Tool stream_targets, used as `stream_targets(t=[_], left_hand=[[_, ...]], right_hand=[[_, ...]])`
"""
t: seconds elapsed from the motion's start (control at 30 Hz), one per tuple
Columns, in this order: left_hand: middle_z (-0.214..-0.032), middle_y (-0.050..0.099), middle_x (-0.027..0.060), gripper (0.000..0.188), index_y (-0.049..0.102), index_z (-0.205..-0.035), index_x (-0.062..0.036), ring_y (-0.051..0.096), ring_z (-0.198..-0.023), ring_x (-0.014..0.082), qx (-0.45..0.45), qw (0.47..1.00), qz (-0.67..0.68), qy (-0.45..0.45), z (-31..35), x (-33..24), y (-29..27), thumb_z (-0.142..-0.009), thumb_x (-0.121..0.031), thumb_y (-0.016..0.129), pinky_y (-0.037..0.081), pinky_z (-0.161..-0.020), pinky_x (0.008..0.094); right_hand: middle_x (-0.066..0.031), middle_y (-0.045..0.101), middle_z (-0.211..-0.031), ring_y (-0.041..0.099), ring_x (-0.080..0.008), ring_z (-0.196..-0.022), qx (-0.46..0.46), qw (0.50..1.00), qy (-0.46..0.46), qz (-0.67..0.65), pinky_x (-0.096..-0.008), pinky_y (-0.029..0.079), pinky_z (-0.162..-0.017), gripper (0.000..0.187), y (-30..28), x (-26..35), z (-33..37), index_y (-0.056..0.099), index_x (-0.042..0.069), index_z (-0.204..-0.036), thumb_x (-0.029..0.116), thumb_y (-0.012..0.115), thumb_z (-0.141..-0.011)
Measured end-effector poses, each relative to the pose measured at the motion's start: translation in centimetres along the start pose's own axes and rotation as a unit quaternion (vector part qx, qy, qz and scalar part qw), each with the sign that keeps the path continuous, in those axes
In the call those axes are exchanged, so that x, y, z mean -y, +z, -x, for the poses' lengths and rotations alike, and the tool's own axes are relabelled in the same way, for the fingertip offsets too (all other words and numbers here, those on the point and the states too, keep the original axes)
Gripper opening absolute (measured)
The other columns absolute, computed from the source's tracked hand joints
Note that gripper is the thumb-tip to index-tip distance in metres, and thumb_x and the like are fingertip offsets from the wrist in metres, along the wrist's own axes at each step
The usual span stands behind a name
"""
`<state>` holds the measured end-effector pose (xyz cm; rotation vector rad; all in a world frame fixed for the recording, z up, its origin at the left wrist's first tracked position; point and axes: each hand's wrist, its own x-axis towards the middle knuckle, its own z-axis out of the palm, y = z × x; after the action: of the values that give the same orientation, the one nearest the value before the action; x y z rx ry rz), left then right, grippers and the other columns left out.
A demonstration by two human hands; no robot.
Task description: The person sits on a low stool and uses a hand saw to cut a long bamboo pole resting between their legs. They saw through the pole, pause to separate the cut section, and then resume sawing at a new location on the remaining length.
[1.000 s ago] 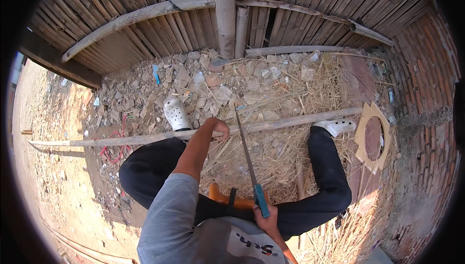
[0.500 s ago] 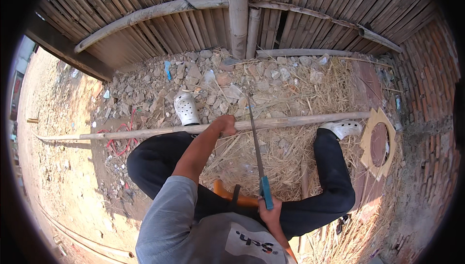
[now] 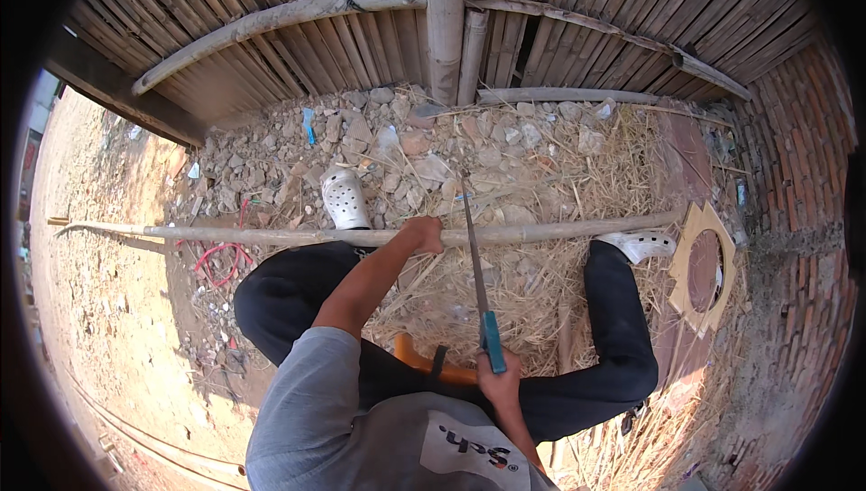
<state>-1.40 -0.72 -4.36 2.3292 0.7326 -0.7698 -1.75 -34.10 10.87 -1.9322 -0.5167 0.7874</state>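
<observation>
A seated person's left hand (image 3: 424,234) curls its fingers over a long bamboo pole (image 3: 541,230) lying crosswise between both white clogs. The right hand (image 3: 499,381), fist closed on a blue-handled saw (image 3: 476,266), stays near the body, its blade running forward across the pole just right of those fingers.

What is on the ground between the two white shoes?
Between the left white shoe and the right white shoe, the head view shows dry straw and rubble, crossed by the long bamboo pole, which the left hand grips.
</observation>
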Motion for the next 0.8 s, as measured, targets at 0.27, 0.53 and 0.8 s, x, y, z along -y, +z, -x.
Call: stream_targets(t=[0.27, 0.53, 0.8], left_hand=[[-0.105, 0.069, 0.0162, 0.039, 0.068, -0.108, -0.0091, 0.068, -0.099, 0.0304, -0.111, 0.993, -0.026, -0.041, 1.5, -1.1, 2.1, -0.072, -0.024, 0.064, 0.054, -0.087, 0.0423], [-0.107, 0.069, 0.0152, 0.039, 0.068, -0.107, -0.0104, 0.068, -0.099, 0.0312, -0.1, 0.994, -0.019, -0.043, 1.5, -1.2, 1.8, -0.072, -0.026, 0.065, 0.054, -0.085, 0.0413], [-0.105, 0.069, 0.0152, 0.035, 0.067, -0.109, -0.0098, 0.068, -0.098, 0.031, -0.116, 0.992, -0.021, -0.038, 1.3, -1.1, 2.5, -0.076, -0.022, 0.061, 0.054, -0.085, 0.0421]], right_hand=[[-0.0014, 0.053, -0.057, 0.051, -0.008, -0.05, -0.008, 0.992, -0.097, 0.08, -0.0258, 0.042, -0.047, 0.016, -3.3, 0.5, 2.9, 0.06, 0.001, -0.075, 0.013, 0.065, -0.085], [-0.0003, 0.051, -0.058, 0.049, -0.0066, -0.054, 0.009, 0.999, -0.017, 0.036, -0.0269, 0.041, -0.05, 0.014, -2.2, -1.8, 3.5, 0.058, 0.001, -0.074, 0.009, 0.065, -0.082], [-0.0022, 0.051, -0.058, 0.048, -0.0078, -0.053, 0.022, 1.0, -0.013, 0.007, -0.027, 0.041, -0.05, 0.013, -1.2, -0.5, 3.8, 0.058, 0.001, -0.074, 0.008, 0.066, -0.082]])
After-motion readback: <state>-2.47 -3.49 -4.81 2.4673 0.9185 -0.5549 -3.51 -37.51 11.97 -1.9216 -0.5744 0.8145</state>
